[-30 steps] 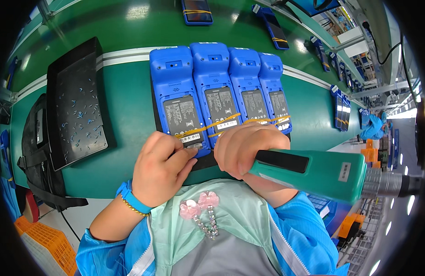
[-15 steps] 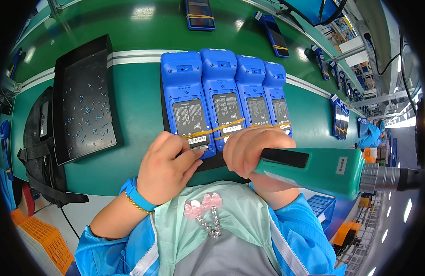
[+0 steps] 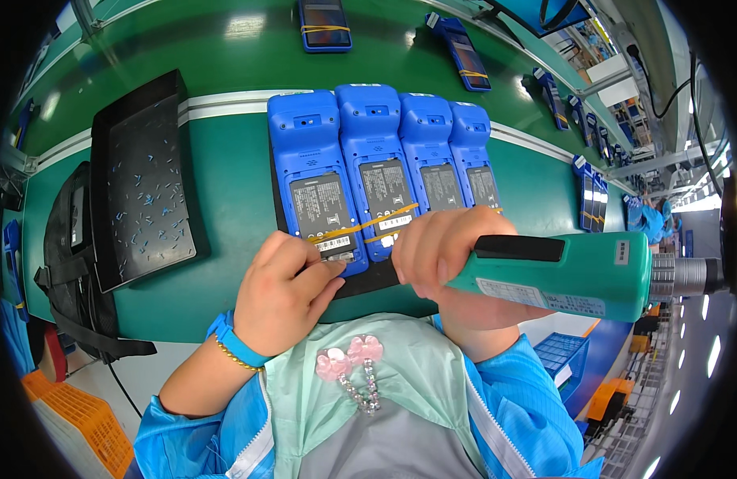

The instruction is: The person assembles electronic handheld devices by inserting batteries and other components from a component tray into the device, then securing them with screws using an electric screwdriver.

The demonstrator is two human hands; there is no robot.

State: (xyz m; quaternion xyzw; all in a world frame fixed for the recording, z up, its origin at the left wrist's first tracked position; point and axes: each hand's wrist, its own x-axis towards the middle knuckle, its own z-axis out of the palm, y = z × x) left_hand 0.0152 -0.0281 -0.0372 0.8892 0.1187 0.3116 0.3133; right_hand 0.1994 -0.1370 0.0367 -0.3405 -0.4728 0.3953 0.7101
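Several blue handheld terminals (image 3: 306, 126) lie face down in a row, their backs off and black batteries (image 3: 321, 209) showing. Yellow rubber bands (image 3: 397, 214) cross them. At the lower end of the leftmost one, my left hand (image 3: 279, 289) is closed, thumb and finger pinched by a small silvery part (image 3: 342, 257); what sits between the fingertips is hidden. My right hand (image 3: 442, 254) grips a green electric screwdriver (image 3: 596, 270) near the lower ends of the right-hand terminals. Its grey collar and cable end point right, and its tip is hidden behind my hand.
A black tray (image 3: 149, 191) with scattered small blue-tipped screws stands at left, against a black bag (image 3: 71, 239). Beyond a pale rail, more banded handhelds (image 3: 324, 25) lie on a green surface (image 3: 241, 56). Orange (image 3: 85, 423) and blue crates (image 3: 561, 358) stand below the table.
The screwdriver has turned slightly in my right hand, showing more of its side label, and its body sits a little higher. My left hand stays at the leftmost terminal. The view has shifted slightly.
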